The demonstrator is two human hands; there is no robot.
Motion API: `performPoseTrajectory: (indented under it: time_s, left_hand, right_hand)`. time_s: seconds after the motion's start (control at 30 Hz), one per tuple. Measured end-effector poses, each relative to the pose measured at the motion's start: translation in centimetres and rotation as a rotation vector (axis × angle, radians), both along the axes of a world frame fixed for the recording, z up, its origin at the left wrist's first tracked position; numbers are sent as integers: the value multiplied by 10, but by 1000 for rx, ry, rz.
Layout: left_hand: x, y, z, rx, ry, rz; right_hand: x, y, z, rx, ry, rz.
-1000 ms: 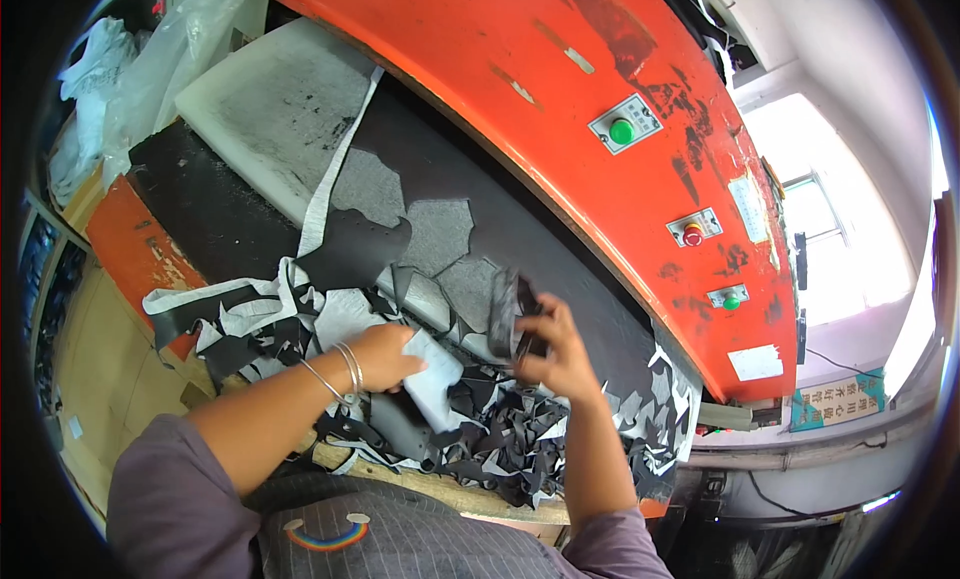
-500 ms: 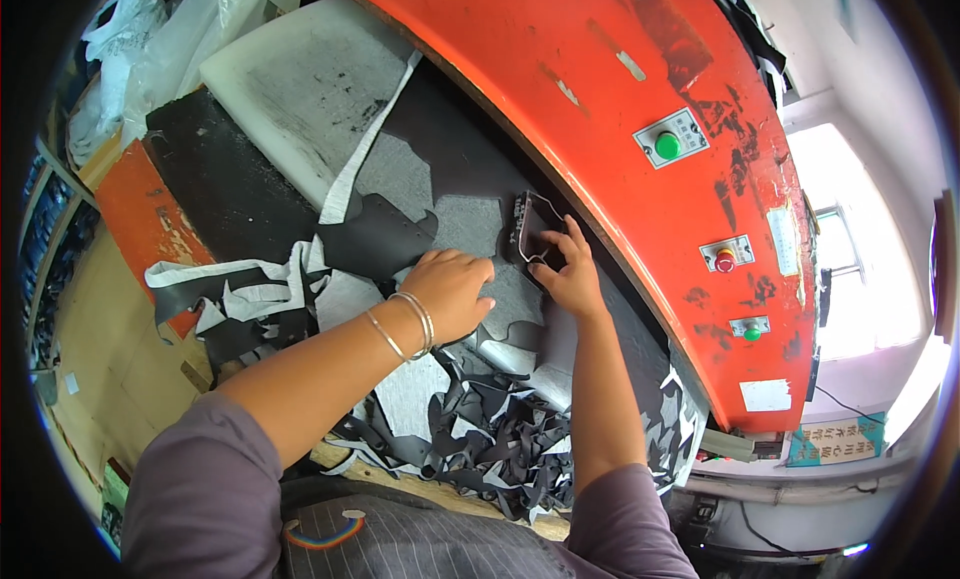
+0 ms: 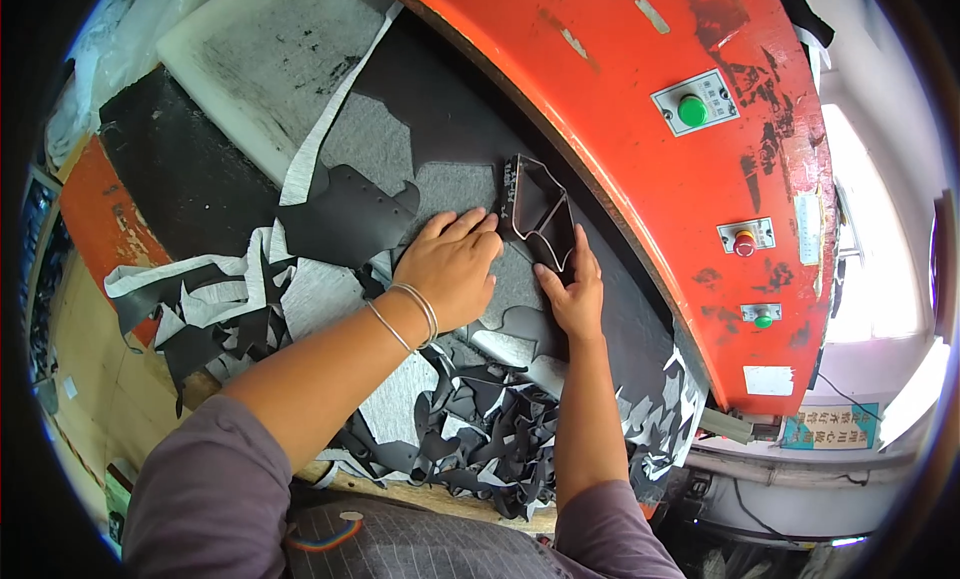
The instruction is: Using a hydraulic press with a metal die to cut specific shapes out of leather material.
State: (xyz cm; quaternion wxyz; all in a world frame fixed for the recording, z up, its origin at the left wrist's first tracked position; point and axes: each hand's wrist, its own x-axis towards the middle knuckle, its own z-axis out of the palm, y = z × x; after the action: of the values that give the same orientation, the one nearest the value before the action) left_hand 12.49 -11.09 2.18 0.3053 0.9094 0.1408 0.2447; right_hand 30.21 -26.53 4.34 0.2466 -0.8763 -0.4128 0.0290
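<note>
Right hand grasps near end of dark, angular metal-edged frame on black sheet material, left of orange-red metal machine. Left hand unclenched, palm-down over grey fabric-like patch, just left of frame.

Pretty bright overall, with daylight pouring in from the window on the right, blown out to plain white. The black sheet goes kinda dark next to the machine. Left hand and right hand look decently sharp. Fisheye bends stuff toward a black rim with bluish-purple fringing, and the plastic bags look hazy.
</note>
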Motion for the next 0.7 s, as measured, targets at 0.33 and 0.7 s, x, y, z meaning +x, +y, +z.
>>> performPoseTrajectory:
  time_s: [0.33, 0.7]
  left_hand:
    - [4, 3, 0, -36, -6, -33]
    - [8, 4, 7, -56, 25, -36]
  right_hand:
    - [-1, 2, 0, -68, -35, 4]
    - [9, 4, 5, -100, -52, 77]
